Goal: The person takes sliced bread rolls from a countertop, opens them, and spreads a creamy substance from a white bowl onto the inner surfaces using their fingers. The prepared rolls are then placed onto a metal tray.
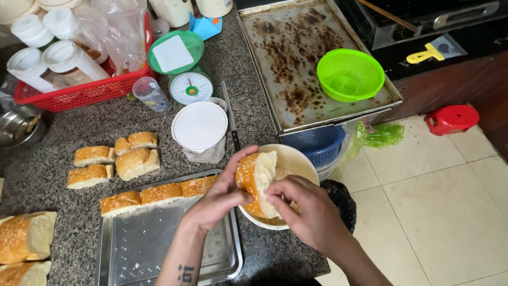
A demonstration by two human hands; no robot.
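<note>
While my left hand gripped the split bread roll by its seeded crust, my right hand pinched at its soft white inside. I held the roll over a white bowl at the worktop edge, beside a steel tray lined with three more rolls.

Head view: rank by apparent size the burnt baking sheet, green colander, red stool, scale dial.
1. burnt baking sheet
2. green colander
3. red stool and scale dial: look alike, and the stool sits farther away, so unranked.
</note>
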